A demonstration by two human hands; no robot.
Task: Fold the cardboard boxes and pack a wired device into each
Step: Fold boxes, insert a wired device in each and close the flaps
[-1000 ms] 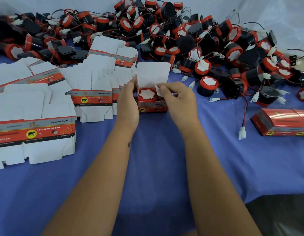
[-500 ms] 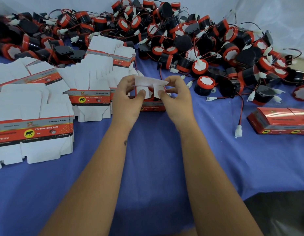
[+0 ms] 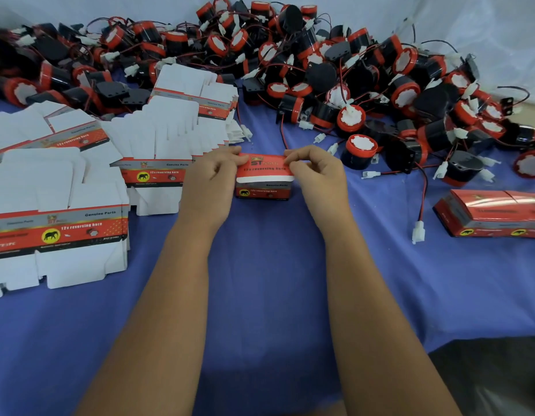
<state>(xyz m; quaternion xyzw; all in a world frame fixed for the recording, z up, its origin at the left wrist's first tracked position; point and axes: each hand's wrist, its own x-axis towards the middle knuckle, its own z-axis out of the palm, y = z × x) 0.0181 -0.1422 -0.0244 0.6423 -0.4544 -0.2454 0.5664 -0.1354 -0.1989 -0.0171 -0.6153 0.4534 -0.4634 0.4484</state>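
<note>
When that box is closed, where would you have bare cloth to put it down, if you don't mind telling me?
Bare blue cloth lies near the person, between the flat box stacks and the finished boxes, around the forearms. The far side is crowded with horns and loose wires. The box stands between both hands.

There is a single view, from a camera worn on the person's head, looking forward and steeply down along both bare forearms, which enter from the bottom edge and converge toward the middle. The blue cloth [image 3: 260, 265] fills most of the picture, seen close, so the near stretch lies right under the lens. The left hand [image 3: 210, 175] and right hand [image 3: 317, 172] meet just above centre, at arm's reach. The wide angle bends the far edges: the pile of horns [image 3: 335, 73] curves across the top and the flat box blanks [image 3: 59, 187] spread to the left edge. No second view shares the scene.
</note>
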